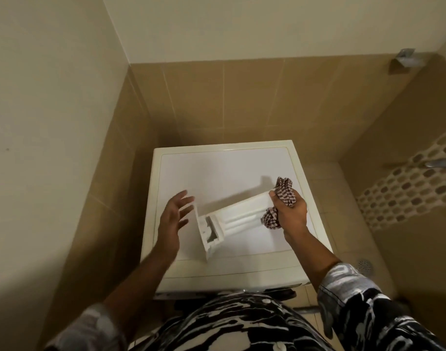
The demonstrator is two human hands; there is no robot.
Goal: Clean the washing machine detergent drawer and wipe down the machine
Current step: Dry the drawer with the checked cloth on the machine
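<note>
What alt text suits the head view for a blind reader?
Seen from above, a person's right hand grips a checked cloth against one end of a white detergent drawer over the washing machine top; the left hand hovers open beside it.

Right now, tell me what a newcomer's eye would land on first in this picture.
The white detergent drawer draws the eye first, slanting across the top of the washing machine in mid-frame. At its far end the right hand grips a bunched checked cloth against it, while the left hand hovers open beside the drawer's front panel.
</note>
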